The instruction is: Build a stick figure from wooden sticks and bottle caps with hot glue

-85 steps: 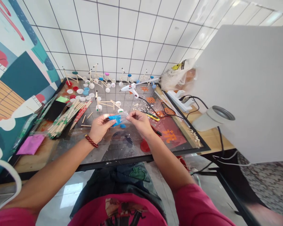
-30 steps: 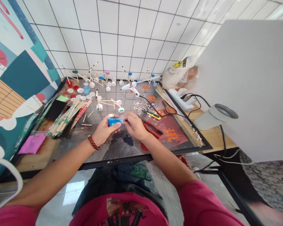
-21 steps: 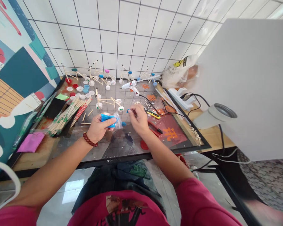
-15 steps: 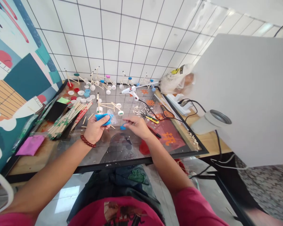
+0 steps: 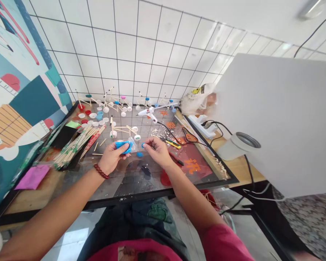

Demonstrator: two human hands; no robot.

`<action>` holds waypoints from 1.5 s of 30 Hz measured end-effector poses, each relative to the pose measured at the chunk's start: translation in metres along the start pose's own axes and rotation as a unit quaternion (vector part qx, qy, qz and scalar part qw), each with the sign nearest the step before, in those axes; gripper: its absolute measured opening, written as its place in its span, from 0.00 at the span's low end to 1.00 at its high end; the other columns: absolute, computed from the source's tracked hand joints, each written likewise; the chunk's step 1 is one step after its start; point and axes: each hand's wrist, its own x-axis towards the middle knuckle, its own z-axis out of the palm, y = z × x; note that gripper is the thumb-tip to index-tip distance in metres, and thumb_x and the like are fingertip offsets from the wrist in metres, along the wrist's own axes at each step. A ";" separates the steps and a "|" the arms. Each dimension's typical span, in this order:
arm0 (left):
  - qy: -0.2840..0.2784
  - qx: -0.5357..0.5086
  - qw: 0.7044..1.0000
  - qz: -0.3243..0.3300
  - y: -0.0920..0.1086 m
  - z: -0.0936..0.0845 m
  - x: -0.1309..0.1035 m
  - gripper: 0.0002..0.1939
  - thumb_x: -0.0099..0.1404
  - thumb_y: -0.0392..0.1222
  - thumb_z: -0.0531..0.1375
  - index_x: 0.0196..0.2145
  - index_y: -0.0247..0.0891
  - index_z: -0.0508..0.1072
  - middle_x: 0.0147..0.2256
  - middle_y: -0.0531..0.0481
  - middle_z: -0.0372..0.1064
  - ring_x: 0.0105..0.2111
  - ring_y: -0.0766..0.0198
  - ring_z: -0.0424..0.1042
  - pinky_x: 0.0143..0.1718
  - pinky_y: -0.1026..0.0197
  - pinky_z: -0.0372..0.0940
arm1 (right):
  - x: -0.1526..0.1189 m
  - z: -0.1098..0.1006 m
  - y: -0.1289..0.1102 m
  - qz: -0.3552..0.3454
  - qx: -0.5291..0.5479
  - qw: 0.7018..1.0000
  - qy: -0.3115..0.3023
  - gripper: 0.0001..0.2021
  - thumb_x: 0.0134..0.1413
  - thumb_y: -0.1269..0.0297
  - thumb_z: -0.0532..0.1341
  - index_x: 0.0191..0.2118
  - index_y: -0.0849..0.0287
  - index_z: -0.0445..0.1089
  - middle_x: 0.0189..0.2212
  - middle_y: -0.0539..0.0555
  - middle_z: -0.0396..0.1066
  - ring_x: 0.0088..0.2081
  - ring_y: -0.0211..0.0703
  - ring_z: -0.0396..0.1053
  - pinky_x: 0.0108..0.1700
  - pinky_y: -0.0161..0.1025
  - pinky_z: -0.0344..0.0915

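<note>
My left hand (image 5: 112,156) is closed around a clear plastic packet of blue modelling clay (image 5: 121,146), thumb on top. Between the fingertips of my right hand (image 5: 158,152) is a small bit of blue clay (image 5: 143,145), just right of the packet's mouth. A separate blue clay lump (image 5: 139,154) lies on the table below, between both hands. Just beyond my hands stands a small frame of wooden sticks (image 5: 122,127) with bottle-cap wheels (image 5: 137,137).
Similar stick frames with caps line the back by the tiled wall. A white glue gun (image 5: 150,114) lies behind, its cord trailing right past a yellow cutter (image 5: 173,144). Bundled sticks (image 5: 74,146) and a pink packet (image 5: 33,177) lie left; a grey cylinder (image 5: 239,145) is at right.
A small bit of blue clay now shows in my right fingertips, and the lump on the table is in plainer view below them. My left hand still holds the packet. The view has shifted slightly.
</note>
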 end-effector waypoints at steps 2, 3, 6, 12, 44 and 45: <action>-0.020 0.028 0.999 -0.005 -0.001 0.001 -0.001 0.21 0.45 0.50 0.75 0.28 0.33 0.74 0.22 0.52 0.70 0.21 0.69 0.68 0.19 0.69 0.60 | -0.001 0.001 -0.002 -0.016 -0.004 1.000 -0.008 0.10 0.55 0.57 0.64 0.38 0.58 0.72 0.32 0.52 0.75 0.31 0.38 0.69 0.38 0.37 0.68; -0.029 0.043 0.999 -0.005 -0.002 0.001 -0.002 0.21 0.45 0.50 0.75 0.28 0.33 0.74 0.22 0.52 0.70 0.21 0.70 0.68 0.19 0.69 0.60 | -0.001 0.001 -0.003 -0.026 -0.012 0.999 -0.018 0.10 0.55 0.57 0.64 0.38 0.58 0.73 0.32 0.52 0.75 0.32 0.38 0.69 0.37 0.37 0.68; -0.037 0.083 0.996 0.001 -0.003 0.003 -0.004 0.21 0.46 0.50 0.74 0.29 0.33 0.75 0.24 0.52 0.71 0.22 0.70 0.69 0.20 0.69 0.60 | -0.003 0.000 -0.005 -0.056 -0.049 0.996 -0.058 0.07 0.56 0.60 0.64 0.35 0.58 0.75 0.29 0.51 0.75 0.29 0.37 0.68 0.35 0.35 0.67; -0.004 0.106 0.994 0.016 -0.007 0.004 -0.003 0.23 0.43 0.51 0.74 0.31 0.33 0.76 0.25 0.52 0.72 0.22 0.69 0.69 0.20 0.68 0.59 | -0.003 -0.001 -0.005 -0.115 -0.049 0.985 -0.116 0.08 0.58 0.60 0.64 0.35 0.58 0.76 0.29 0.52 0.75 0.30 0.37 0.69 0.36 0.35 0.67; -0.021 0.049 0.998 -0.043 -0.005 0.005 -0.007 0.13 0.39 0.39 0.72 0.19 0.34 0.70 0.16 0.56 0.63 0.17 0.71 0.62 0.17 0.67 0.58 | -0.015 0.014 -0.009 -0.224 -0.141 0.961 -0.079 0.09 0.63 0.64 0.60 0.44 0.55 0.77 0.37 0.56 0.77 0.38 0.40 0.74 0.44 0.37 0.72; -0.017 0.038 0.998 -0.043 -0.003 0.006 -0.007 0.14 0.39 0.39 0.71 0.19 0.35 0.69 0.16 0.56 0.62 0.17 0.72 0.62 0.17 0.68 0.57 | -0.014 0.014 -0.010 -0.205 -0.140 0.966 -0.069 0.09 0.63 0.64 0.60 0.43 0.54 0.77 0.37 0.56 0.77 0.38 0.41 0.74 0.44 0.38 0.72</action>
